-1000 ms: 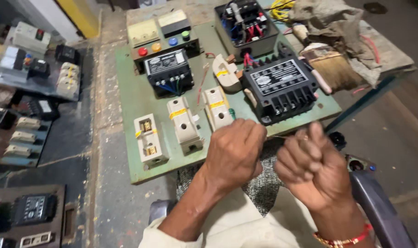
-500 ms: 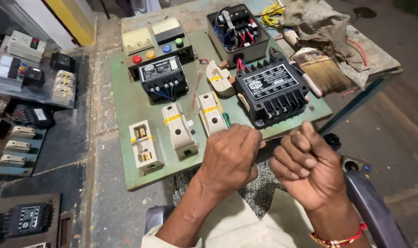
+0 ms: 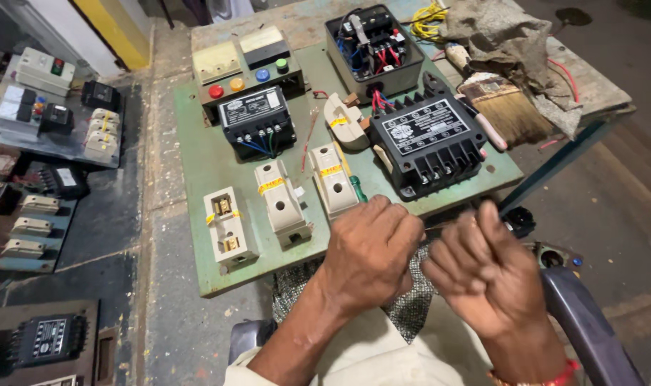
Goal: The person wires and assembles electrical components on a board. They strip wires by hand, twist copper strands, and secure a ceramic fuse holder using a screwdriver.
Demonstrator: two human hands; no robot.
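A thin wire [image 3: 450, 224] runs between the two hands just off the near edge of the green board [image 3: 197, 179], over the person's lap; it is fine and partly blurred, so its ends cannot be made out. The left hand [image 3: 372, 250] is closed in a fist, fingers curled together, seemingly around one end of the wire, though the grip itself is hidden under the knuckles. The right hand [image 3: 486, 275] has its fingers bent loosely inward and the thumb raised, pinching near the other end; whether it truly clamps the wire I cannot tell. To work such a wire well, I judge that both hands should stay close together and low over the lap, pulling evenly so the strand does not kink or slip, and keeping it off the board's parts. A green-handled screwdriver [image 3: 358, 189] lies on the board just beyond the left fist, beside a cream fuse holder [image 3: 333, 179]. Two more cream holders [image 3: 282, 204] [image 3: 227, 227] sit toward the near left corner. A black contactor [image 3: 429, 143] stands near the right edge, a smaller black unit [image 3: 257, 121] behind the holders, and an open box [image 3: 372, 43] of wiring at the far edge. A brush [image 3: 508, 107] and a rag [image 3: 511, 43] lie on the table to the right.
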